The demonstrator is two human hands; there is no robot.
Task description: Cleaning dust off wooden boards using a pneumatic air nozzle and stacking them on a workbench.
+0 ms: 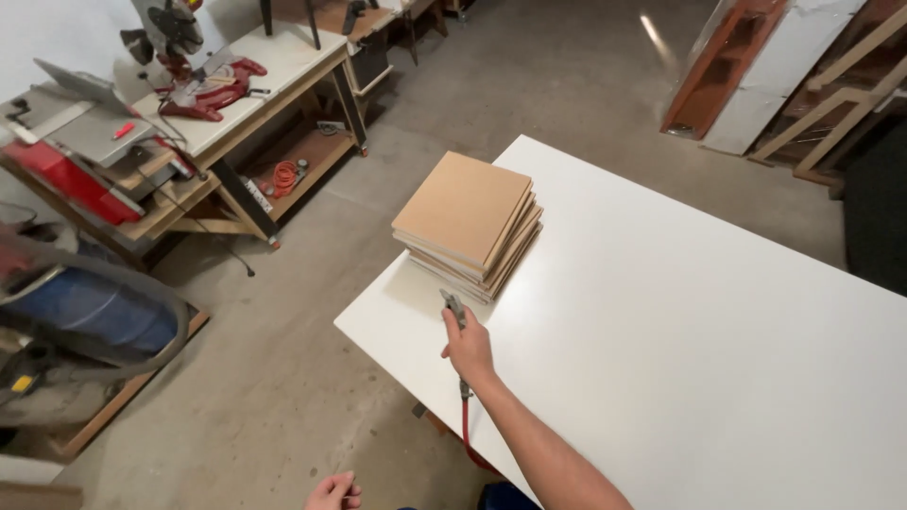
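One stack of brown boards (468,225) sits near the white table's (680,349) left corner; stiff, likely heavy, best gripped at the edges. Right hand (469,348) clasps an air-blower nozzle (453,307) aimed at it; left hand (333,492) loosely curled, empty

Both arms are bare, no sleeve showing as far up as the view reaches. The right hand (470,348) and left hand (333,492) wear no gloves, rings or watch.

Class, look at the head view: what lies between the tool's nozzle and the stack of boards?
Only a bare strip of the white table separates the air tool in the right hand from the stack of boards.
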